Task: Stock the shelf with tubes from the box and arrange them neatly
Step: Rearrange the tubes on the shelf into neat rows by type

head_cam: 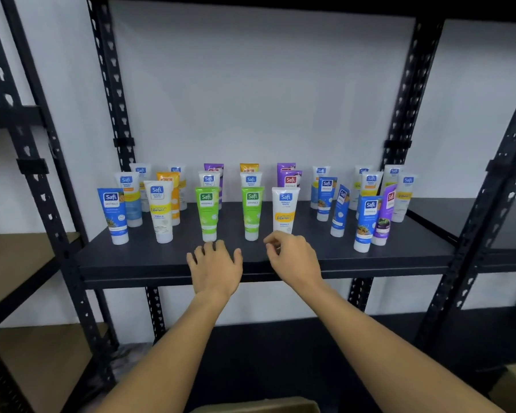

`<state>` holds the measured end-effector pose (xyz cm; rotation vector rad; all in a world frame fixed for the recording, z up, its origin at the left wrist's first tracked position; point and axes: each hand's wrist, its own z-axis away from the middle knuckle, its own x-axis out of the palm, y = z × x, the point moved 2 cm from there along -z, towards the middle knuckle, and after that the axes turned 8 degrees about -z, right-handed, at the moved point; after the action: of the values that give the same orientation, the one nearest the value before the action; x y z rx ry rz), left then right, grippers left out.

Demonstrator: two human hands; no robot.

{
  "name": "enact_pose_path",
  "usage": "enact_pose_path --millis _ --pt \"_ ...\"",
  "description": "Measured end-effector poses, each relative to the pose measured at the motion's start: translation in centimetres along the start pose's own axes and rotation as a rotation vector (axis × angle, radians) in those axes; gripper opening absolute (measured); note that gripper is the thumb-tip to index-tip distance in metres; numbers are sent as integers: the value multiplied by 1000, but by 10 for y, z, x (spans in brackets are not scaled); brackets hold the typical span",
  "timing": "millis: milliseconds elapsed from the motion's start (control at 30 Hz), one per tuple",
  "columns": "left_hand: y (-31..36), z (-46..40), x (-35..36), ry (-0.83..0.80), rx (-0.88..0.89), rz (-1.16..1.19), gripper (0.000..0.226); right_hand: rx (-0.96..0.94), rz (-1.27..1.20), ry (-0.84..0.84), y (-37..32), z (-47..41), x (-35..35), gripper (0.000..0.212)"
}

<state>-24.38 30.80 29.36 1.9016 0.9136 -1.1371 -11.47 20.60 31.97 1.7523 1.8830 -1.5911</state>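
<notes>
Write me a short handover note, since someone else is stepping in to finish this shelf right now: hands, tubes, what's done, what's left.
Left hand: open, empty, fingers spread above the shelf front edge.
Right hand: fingers loosely curled, holding nothing, just in front of the white tube.
Tubes: over twenty stand cap-down in rough rows on the shelf. Two green tubes stand centre front.
Done: most stocking, it seems.
Left: the right-hand group looks uneven; the blue tube and purple tube lean. Straighten them. A cardboard box edge shows below; its contents are hidden.
</notes>
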Motion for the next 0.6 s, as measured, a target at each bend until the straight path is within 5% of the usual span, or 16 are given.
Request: enact_pose_path --millis 167,300,600 --pt "63 5 -9 130 52 371 36 96 -97 202 27 -5 -44 16" --pt "101 10 -6 171 62 589 63 152 -137 311 55 -5 -63 20" --pt "125 13 14 291 45 591 85 179 -143 502 104 11 -79 30"
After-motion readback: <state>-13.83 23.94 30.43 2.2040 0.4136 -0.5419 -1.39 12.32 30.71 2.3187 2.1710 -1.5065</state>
